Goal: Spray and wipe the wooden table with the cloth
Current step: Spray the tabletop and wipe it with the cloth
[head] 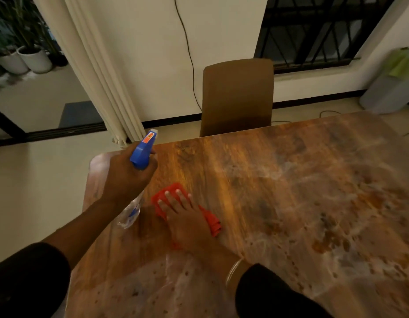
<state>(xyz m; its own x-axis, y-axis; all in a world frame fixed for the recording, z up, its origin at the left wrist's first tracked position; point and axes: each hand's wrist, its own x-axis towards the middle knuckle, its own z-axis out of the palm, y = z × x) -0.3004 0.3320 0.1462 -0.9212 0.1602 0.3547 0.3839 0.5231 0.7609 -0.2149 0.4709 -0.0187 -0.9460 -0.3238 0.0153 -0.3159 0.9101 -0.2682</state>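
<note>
The wooden table (267, 180) fills the lower right, its top streaked with pale wet film and droplets. My left hand (127, 177) grips a clear spray bottle (142, 154) with a blue trigger head, held above the table's left end, nozzle pointing away from me. My right hand (185, 216) lies flat, fingers spread, pressing a red cloth (166, 193) onto the table just right of the bottle. The hand covers much of the cloth.
A brown chair (238, 95) stands at the table's far edge. Cream curtains (100, 72) hang at the left by an open doorway with white plant pots (33, 58). A barred window (313, 31) and a grey bin (391, 88) are at the right.
</note>
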